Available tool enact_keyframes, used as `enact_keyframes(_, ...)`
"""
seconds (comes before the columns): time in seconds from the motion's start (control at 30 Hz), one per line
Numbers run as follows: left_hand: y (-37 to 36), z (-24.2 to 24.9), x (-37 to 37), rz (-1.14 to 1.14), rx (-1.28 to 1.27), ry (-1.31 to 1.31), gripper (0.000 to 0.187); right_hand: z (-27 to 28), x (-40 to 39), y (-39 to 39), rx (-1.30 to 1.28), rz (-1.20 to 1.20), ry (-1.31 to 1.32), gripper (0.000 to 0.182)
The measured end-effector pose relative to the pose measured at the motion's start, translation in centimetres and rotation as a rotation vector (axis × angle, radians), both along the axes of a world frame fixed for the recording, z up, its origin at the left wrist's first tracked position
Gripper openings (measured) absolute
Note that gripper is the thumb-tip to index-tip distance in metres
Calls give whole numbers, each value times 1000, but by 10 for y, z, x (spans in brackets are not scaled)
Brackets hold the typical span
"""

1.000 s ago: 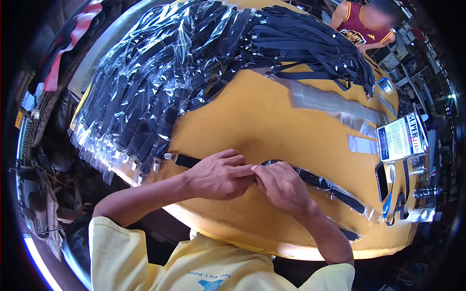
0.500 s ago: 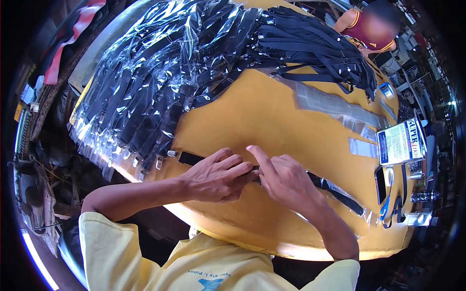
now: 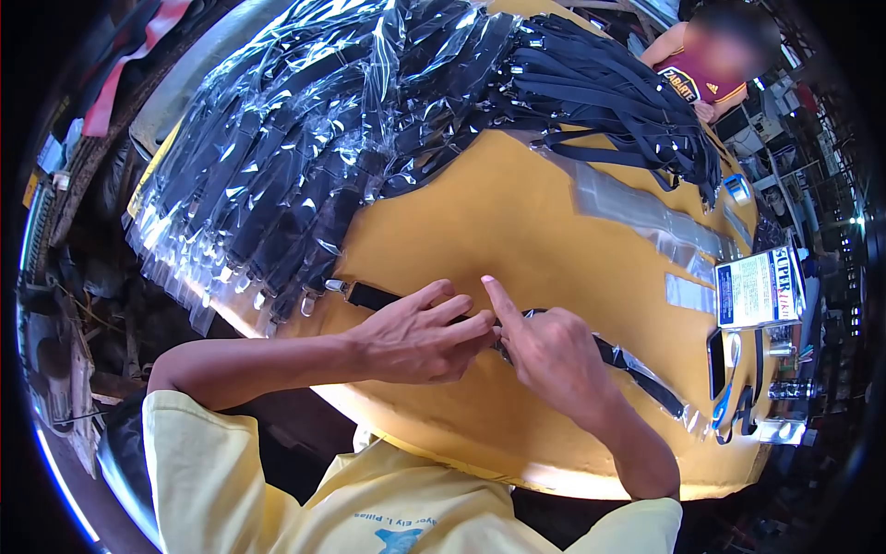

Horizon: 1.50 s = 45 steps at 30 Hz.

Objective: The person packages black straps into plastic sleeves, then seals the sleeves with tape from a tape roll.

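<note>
A pair of black suspenders (image 3: 373, 297) lies across the yellow table in front of me, its metal clip (image 3: 339, 286) poking out to the left. My left hand (image 3: 426, 334) is closed around the strap's middle, fingers bent. Close beside it, my right hand (image 3: 556, 358) pinches the strap where it meets a clear plastic sleeve, with the index finger stretched out. What lies between the fingertips is mostly hidden. To the right of that hand, the strap's other part runs inside the clear sleeve (image 3: 657, 388).
Plastic-wrapped suspenders (image 3: 277, 166) pile up on the left, unwrapped ones (image 3: 600, 97) at the back. Flat clear sleeves (image 3: 637, 208) lie on the yellow table (image 3: 443, 231). A printed box (image 3: 759, 291), phone (image 3: 715, 362) and blue-handled scissors (image 3: 722, 406) sit right. Another person (image 3: 697, 78) is across the table.
Both hands stay at the strap, the fingers shifting slightly and the right hand moving a little to the right. The view has shifted slightly. The person across has straightened a little.
</note>
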<state>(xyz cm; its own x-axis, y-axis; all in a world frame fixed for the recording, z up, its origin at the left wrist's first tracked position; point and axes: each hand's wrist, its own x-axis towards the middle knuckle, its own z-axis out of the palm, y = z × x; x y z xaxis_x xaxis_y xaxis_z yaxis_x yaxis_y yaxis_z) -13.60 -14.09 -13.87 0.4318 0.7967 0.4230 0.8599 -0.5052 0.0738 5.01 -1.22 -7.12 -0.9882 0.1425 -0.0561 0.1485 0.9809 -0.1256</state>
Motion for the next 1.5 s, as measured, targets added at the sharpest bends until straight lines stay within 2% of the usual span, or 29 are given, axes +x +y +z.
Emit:
enact_keyframes(0.13, -1, 4, -2, -5, -7, 15, 38, -4, 8, -7, 106, 75, 105, 76)
enact_keyframes(0.37, 0, 1, -4, -11, 12, -37, 39, -13, 17, -10, 131, 94, 215, 72)
enact_keyframes(0.53, -2, -3, -4, -44, 22, -70, 41, -8, 27, -16, -2, 22, 216, 71)
enact_keyframes(0.77, 0, 8, -4, -151, -44, 18, 44, -13, 38, -21, 24, -29, 247, 72)
enact_keyframes(0.9, 0, 7, -3, -132, -85, -31, 41, -24, 43, -22, 15, -48, 290, 75)
enact_keyframes(0.93, 1, 17, -2, -127, -155, -57, 46, -27, 46, -24, 23, -46, 315, 77)
enact_keyframes(1.0, 1, 11, -3, -120, -181, -44, 43, -33, 49, -27, 39, -60, 311, 86)
enact_keyframes(1.07, 1, 13, 0, -121, -245, -38, 39, -35, 50, -34, 100, -80, 262, 85)
enact_keyframes(1.13, -1, 11, 6, -68, -245, -40, 38, -42, 50, -37, 75, -125, 273, 88)
enact_keyframes(1.17, 2, 3, 4, -105, -157, -18, 46, -51, 48, -40, 96, -189, 267, 88)
enact_keyframes(1.27, 1, -1, 1, -84, -130, 4, 40, -71, 44, -44, 91, -231, 356, 92)
enact_keyframes(1.33, 4, -1, -13, -103, -289, 72, 50, -65, 44, -47, -24, -232, 329, 89)
enact_keyframes(1.5, 7, 14, 6, -149, -187, 61, 43, -87, 57, -44, 4, -257, 494, 89)
